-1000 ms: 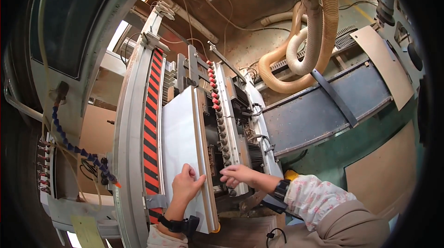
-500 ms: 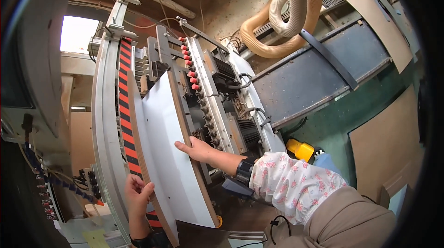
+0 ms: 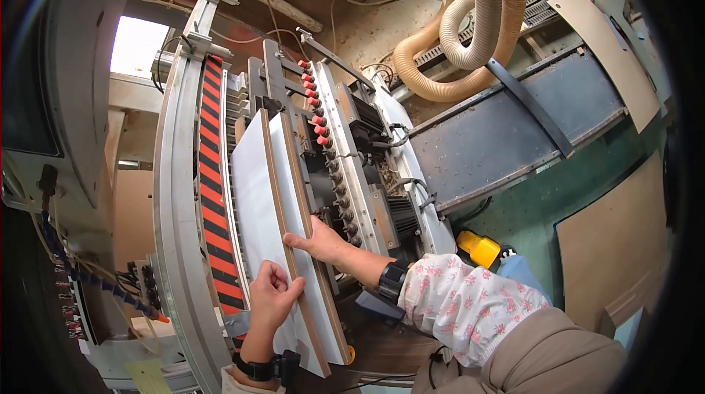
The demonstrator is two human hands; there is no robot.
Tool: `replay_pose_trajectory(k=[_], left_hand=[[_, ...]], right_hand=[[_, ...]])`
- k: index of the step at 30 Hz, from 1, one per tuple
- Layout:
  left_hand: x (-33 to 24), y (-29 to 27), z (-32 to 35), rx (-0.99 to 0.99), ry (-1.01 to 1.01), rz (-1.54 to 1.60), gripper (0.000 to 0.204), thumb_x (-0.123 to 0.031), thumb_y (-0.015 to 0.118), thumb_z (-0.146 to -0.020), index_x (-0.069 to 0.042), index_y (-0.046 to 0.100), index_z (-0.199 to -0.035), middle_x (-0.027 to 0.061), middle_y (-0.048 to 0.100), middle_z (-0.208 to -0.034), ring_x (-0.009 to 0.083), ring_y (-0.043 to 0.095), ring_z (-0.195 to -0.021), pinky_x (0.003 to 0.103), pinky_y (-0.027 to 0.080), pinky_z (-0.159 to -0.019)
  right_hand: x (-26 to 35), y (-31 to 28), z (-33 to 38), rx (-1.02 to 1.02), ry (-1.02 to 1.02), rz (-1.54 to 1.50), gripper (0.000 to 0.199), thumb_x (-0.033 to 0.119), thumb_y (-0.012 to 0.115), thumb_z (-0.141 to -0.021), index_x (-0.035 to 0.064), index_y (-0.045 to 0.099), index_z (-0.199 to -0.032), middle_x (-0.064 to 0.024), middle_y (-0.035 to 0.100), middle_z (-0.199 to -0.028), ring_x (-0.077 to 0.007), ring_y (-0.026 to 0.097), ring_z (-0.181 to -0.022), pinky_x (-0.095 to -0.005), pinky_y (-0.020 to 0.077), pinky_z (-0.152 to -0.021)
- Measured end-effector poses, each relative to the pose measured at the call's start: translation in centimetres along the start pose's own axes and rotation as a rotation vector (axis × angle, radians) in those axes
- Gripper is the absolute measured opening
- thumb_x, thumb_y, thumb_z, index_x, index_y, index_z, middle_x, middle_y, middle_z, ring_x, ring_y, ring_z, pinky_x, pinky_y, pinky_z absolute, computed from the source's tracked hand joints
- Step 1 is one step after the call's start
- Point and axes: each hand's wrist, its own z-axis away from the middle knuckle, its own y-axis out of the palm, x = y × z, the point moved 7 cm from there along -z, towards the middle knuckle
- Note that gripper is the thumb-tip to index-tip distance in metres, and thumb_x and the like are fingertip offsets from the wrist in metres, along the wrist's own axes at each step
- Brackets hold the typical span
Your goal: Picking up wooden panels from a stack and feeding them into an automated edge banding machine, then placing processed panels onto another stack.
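Head view, near to far: left hand [image 3: 272,302] loosely curled, thumb by the brown edge of a long, flat white panel [image 3: 261,210]. Right hand [image 3: 323,241] spans a second white, brown-edged panel [image 3: 322,307], thumb at the first's edge, perhaps keeping the two aligned; I cannot tell either grip. Panels sit side by side between red-and-black striped strip [image 3: 219,218] and red-capped fittings [image 3: 311,93]. Beyond hangs beige ribbed hose [image 3: 486,5].
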Motion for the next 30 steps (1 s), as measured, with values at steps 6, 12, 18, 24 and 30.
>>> replay_pose_trajectory(k=[6, 12, 18, 24, 30], left_hand=[[-0.6, -1.1, -0.1, 0.006, 0.01, 0.005, 0.031, -0.013, 0.071, -0.067, -0.005, 0.041, -0.071, -0.0047, 0.036, -0.05, 0.0032, 0.031, -0.046, 0.02, 0.026, -0.043], [-0.7, -1.5, 0.0, 0.007, -0.009, -0.034, 0.029, -0.01, 0.069, -0.067, -0.006, 0.041, -0.07, -0.0054, 0.036, -0.05, 0.0026, 0.031, -0.046, 0.019, 0.027, -0.043], [0.6, -6.8, 1.0, -0.102, 0.005, 0.102, 0.025, -0.004, 0.064, -0.068, -0.007, 0.04, -0.073, -0.0059, 0.038, -0.055, 0.0014, 0.034, -0.047, 0.018, 0.028, -0.043], [0.7, -8.4, 1.7, -0.16, -0.024, 0.109, 0.025, -0.003, 0.064, -0.071, -0.008, 0.04, -0.07, -0.0057, 0.041, -0.057, 0.0011, 0.038, -0.049, 0.017, 0.032, -0.045], [0.6, -8.6, 1.7, -0.175, -0.018, 0.13, 0.024, -0.004, 0.065, -0.071, -0.007, 0.041, -0.068, -0.0053, 0.042, -0.056, 0.0017, 0.038, -0.048, 0.019, 0.032, -0.044]], right_hand=[[-0.4, -0.3, -0.3, -0.019, -0.041, -0.02, 0.094, 0.062, 0.069, -0.062, -0.0069, 0.037, -0.118, -0.0213, 0.051, -0.114, -0.026, 0.05, -0.108, -0.0348, 0.0382, -0.092], [0.7, -0.1, 0.9, 0.101, 0.014, -0.203, 0.073, 0.048, 0.069, -0.072, 0.0004, 0.04, -0.119, -0.0134, 0.052, -0.113, -0.0209, 0.05, -0.103, -0.0308, 0.041, -0.087], [0.8, -0.9, 1.7, 0.265, 0.215, -0.323, 0.055, 0.039, 0.064, -0.079, 0.0051, 0.043, -0.118, -0.0044, 0.051, -0.104, -0.0145, 0.048, -0.091, -0.0312, 0.0407, -0.075], [0.3, -1.4, -0.4, 0.051, 0.341, -0.186, 0.072, 0.053, 0.067, -0.068, 0.0025, 0.046, -0.116, -0.0112, 0.054, -0.105, -0.0221, 0.053, -0.094, -0.0373, 0.0445, -0.076], [1.9, -1.6, -3.0, -0.041, 0.062, 0.183, 0.058, 0.04, 0.067, -0.065, -0.0037, 0.057, -0.101, -0.0199, 0.061, -0.097, -0.0288, 0.06, -0.091, -0.0352, 0.0452, -0.079]])
